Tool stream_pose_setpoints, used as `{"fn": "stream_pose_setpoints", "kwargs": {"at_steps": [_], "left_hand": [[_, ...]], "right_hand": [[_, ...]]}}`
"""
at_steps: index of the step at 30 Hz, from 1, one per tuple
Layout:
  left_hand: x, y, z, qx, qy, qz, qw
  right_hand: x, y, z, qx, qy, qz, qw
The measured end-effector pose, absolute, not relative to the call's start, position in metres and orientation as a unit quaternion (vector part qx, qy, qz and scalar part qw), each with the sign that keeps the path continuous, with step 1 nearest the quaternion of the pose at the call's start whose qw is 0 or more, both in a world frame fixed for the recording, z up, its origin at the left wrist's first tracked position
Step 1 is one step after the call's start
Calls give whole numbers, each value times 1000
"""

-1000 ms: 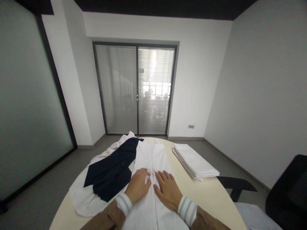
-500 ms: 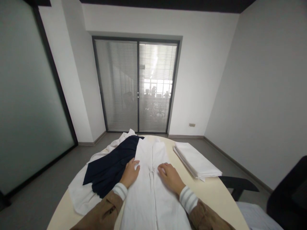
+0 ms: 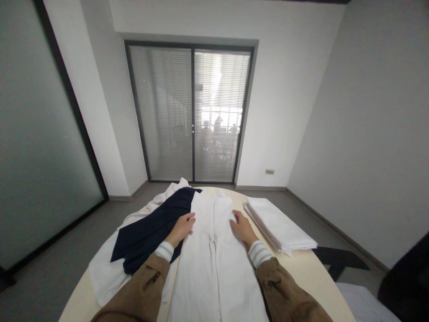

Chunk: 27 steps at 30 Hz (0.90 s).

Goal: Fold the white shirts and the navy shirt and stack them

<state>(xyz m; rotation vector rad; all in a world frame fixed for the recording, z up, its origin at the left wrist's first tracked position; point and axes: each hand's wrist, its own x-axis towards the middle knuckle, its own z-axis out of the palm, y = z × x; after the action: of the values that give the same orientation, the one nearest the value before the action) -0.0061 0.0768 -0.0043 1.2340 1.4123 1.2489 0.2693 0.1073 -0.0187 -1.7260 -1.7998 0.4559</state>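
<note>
A white garment, apparently trousers, lies flat and lengthwise before me, with a seam or gap down its middle. At its upper left edge, my left hand touches the cloth, fingers bent and thumb apart from them. My right hand is at the opposite edge, its thumb over the cloth and its index finger stretched forward, with a gap between them. Neither hand visibly grips the fabric; the undersides of the fingers are hidden.
Left of the garment lies a dark navy cloth over a crumpled white cloth. A folded white stack rests on the right of the round cream table. Beyond the table's right edge stands a black chair.
Both hands have moved forward and outward, from resting on the white garment to its two side edges. The view has tilted slightly downward.
</note>
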Motion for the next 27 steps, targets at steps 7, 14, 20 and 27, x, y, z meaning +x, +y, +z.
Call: {"fn": "stream_pose_setpoints", "kwargs": {"at_steps": [7, 14, 20, 27], "left_hand": [[-4, 87, -9, 432, 530, 540, 491], [2, 83, -5, 425, 482, 565, 518], [4, 74, 10, 480, 420, 568, 520], [9, 50, 43, 440, 345, 657, 506]], "right_hand": [[265, 135, -21, -685, -633, 166, 319], [264, 145, -20, -681, -638, 177, 312], [268, 133, 16, -647, -647, 158, 371], [267, 88, 68, -596, -640, 209, 438]]}}
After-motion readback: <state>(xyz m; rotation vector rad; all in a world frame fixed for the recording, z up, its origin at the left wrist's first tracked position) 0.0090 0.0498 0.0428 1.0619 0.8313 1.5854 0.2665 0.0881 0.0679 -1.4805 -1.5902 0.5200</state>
